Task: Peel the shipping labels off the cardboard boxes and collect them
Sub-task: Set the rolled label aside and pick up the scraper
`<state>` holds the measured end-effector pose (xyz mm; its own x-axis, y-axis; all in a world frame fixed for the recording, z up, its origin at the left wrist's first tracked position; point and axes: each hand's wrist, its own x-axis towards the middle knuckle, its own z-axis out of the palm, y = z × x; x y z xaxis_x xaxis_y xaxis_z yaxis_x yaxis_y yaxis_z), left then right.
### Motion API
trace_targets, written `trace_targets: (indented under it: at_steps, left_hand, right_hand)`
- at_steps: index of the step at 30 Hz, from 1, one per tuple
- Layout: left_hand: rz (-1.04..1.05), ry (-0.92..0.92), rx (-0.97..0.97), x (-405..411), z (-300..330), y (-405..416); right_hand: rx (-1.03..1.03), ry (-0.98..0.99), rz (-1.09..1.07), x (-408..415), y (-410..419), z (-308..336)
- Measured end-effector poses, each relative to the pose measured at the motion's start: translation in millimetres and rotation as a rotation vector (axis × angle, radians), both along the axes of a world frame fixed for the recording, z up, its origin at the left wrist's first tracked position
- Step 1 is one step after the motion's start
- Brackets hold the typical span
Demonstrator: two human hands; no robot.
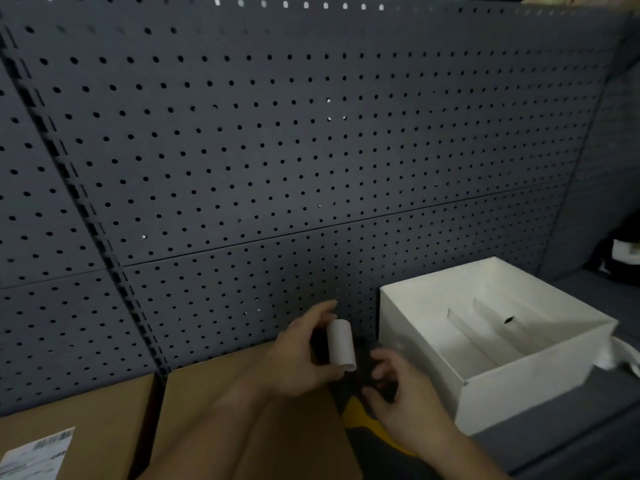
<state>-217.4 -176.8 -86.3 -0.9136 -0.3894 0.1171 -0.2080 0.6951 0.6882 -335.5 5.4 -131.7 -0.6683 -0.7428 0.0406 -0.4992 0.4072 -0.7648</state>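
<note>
My left hand (304,355) grips a white label rolled into a tube (342,344), held upright over the middle cardboard box (214,393). My right hand (401,393) hovers just right of the roll with its fingers spread and nothing in it. A second cardboard box (104,407) at the lower left carries a white shipping label (34,455) stuck flat on its top. An open white box (519,382) stands to the right, with flat white labels (485,317) lying inside.
A dark grey pegboard wall (277,150) rises right behind the boxes. Below my hands lies something dark with a yellow patch (360,414). Crumpled white material (620,355) sits at the right of the white box on the grey surface (554,445).
</note>
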Motion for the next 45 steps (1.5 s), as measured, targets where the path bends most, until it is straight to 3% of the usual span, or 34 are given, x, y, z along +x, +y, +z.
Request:
trace_targets:
  at_steps: [6,19,27,34,37,41,45]
  left_hand:
    - [0.008,-0.095,-0.033,-27.6,-15.5,4.0]
    - [0.087,-0.199,-0.149,-49.5,-30.2,18.6]
    - [0.100,-0.254,-0.149,-54.3,-32.3,22.9]
    - [0.256,-0.119,-0.183,-33.3,-14.3,32.9]
    - [0.314,-0.119,-0.254,10.1,4.5,25.8]
    - [0.426,-0.068,-0.172,92.8,33.5,13.4]
    - [0.635,-0.031,-0.146,179.3,43.9,4.1]
  right_hand:
    - [0.324,0.087,0.095,-3.9,7.7,-28.4]
    - [0.480,0.127,0.188,-15.6,-4.0,-28.5]
    - [0.371,0.084,0.232,-20.4,4.7,-27.8]
    - [0.272,0.021,0.257,-25.2,16.2,-7.0]
    - [0.139,0.066,0.246,-20.7,11.0,8.3]
    - [-0.051,0.022,0.336,5.4,-11.3,37.2]
    - [-0.075,-0.009,0.453,62.9,-42.1,51.3]
